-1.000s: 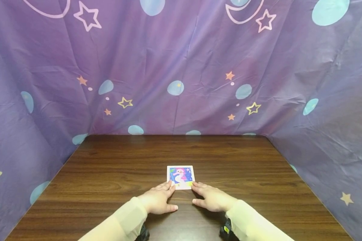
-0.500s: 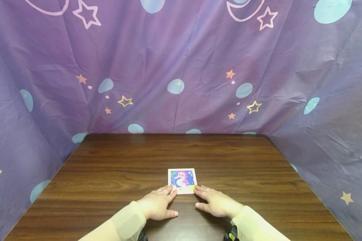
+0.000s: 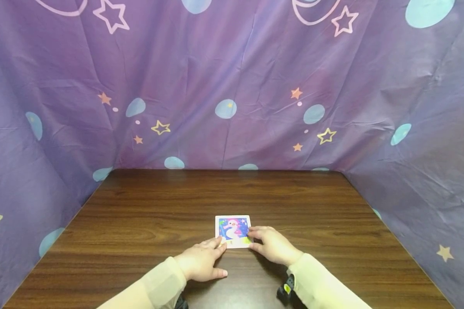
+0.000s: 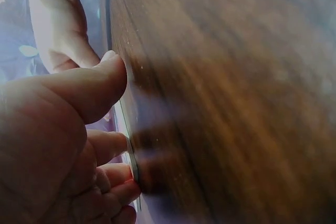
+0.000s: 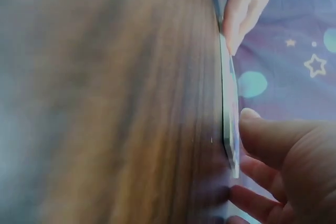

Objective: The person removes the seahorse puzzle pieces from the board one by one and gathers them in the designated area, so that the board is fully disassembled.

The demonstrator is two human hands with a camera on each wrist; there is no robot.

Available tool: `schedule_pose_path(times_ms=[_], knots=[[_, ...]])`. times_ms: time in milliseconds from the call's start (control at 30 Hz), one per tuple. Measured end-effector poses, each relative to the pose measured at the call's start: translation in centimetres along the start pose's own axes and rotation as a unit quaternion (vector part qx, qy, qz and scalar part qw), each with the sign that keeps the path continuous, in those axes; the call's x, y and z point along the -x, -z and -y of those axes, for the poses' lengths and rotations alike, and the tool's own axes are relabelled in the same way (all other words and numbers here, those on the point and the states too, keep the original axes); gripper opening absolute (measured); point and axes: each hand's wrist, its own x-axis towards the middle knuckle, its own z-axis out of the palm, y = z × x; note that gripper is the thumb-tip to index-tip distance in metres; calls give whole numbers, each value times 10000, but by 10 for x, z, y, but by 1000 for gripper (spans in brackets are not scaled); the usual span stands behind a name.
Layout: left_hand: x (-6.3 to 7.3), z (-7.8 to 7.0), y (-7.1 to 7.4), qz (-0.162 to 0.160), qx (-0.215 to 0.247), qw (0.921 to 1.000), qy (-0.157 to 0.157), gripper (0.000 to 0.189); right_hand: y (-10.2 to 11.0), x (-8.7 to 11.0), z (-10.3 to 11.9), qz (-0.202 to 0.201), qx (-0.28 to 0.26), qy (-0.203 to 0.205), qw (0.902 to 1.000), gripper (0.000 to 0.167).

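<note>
A thin square picture board (image 3: 232, 227), white-edged with a pink and white long-necked creature on blue, lies flat on the wooden table (image 3: 170, 201). My left hand (image 3: 201, 261) rests its straight fingertips on the near left corner, with the thumb stretched out to the side over the table. At the near right corner is my right hand (image 3: 274, 246), its fingers by the right edge and its thumb close to the corner. The right wrist view shows the board's thin side (image 5: 227, 103) and the right thumb (image 5: 262, 135) over it; whether the thumb touches is unclear.
Purple cloth (image 3: 201, 77) printed with stars and moons hangs behind the table and along both sides. Pale sleeves (image 3: 325, 279) cover both forearms. A dark wrist camera (image 3: 286, 288) sits under the right wrist.
The board and both hands slid slightly toward the person at first. Since then my right hand has shifted forward, bringing its thumb in to the board's corner. My left hand has stayed put.
</note>
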Motion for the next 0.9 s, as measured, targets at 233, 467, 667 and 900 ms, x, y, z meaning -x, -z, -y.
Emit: schedule_pose_path(times_ms=[233,467,667,900], knots=[[0,2,2,83,116,9999,-36,77,-2,-7,-1,149,46,-357,9992,41],[1,4,7,159,188,9997,-74,73,0,-7,10,181,208,-441,9986,39],[-1,2,8,-42,108,9996,-260,72,-1,-7,11,202,270,-476,9983,38],[-13,7,5,196,155,9984,-513,69,-2,-7,8,277,265,-485,9981,39]])
